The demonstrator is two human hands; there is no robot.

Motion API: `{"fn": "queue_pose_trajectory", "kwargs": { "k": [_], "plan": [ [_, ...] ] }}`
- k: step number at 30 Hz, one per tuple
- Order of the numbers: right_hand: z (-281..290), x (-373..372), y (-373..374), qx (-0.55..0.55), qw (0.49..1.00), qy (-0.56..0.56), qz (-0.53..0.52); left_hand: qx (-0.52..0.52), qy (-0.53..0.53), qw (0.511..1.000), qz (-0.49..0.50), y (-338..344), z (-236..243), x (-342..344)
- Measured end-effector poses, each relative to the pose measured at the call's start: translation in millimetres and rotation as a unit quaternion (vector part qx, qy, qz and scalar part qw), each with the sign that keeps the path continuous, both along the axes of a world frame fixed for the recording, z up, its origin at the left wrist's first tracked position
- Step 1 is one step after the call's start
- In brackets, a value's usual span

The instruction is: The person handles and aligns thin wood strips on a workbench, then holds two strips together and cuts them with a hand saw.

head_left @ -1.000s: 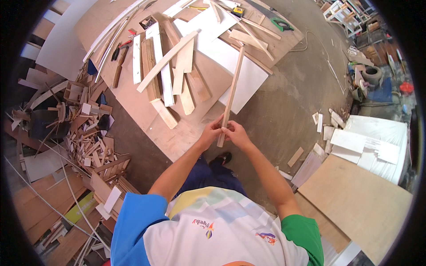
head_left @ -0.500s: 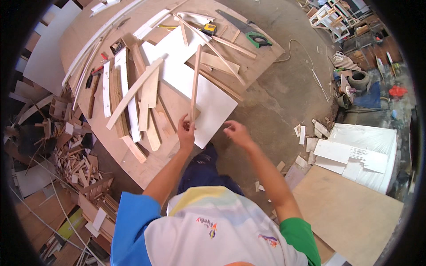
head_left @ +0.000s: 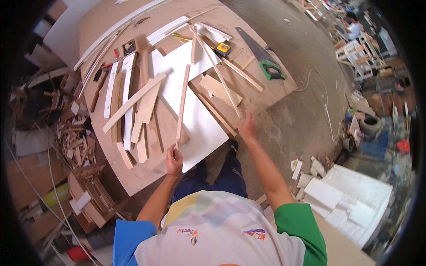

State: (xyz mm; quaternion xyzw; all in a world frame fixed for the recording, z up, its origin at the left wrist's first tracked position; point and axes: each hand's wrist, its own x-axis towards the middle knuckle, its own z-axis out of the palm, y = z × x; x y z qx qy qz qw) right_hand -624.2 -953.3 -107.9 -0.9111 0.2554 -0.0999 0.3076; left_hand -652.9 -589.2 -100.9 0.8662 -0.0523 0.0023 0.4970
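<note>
My left fingers [head_left: 176, 153] hold a wooden strip [head_left: 183, 104] by its near end; my right fingers [head_left: 249, 118], loosely parted, hover beside a thin stick [head_left: 214, 69] over the surface [head_left: 137, 179].

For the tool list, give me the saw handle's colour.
The saw handle is mostly green, best seen in the head view.

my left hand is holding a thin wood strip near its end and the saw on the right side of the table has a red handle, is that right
Not quite: the handle of the saw is green, not red, as the head view shows. The left hand does hold the thin wood strip.
</note>
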Motion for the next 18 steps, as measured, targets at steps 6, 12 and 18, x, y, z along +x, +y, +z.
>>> {"fn": "queue_pose_trajectory", "kwargs": {
  "k": [6, 12, 18],
  "plan": [
    [-49.2, 49.4, -56.5, 0.076, 0.985, 0.100, 0.117, 0.144, -0.017, 0.984, 0.102, -32.7, 11.1, -16.7],
    [-15.7, 44.5, -100.2, 0.585, 0.809, 0.044, -0.034, 0.266, -0.102, 0.945, 0.163, -85.3, 22.3, -18.4],
    [20.9, 28.8, -119.9, 0.669, 0.741, 0.058, 0.011, 0.022, 0.040, 0.996, 0.080, -182.9, 36.7, 31.2]
  ]
}}
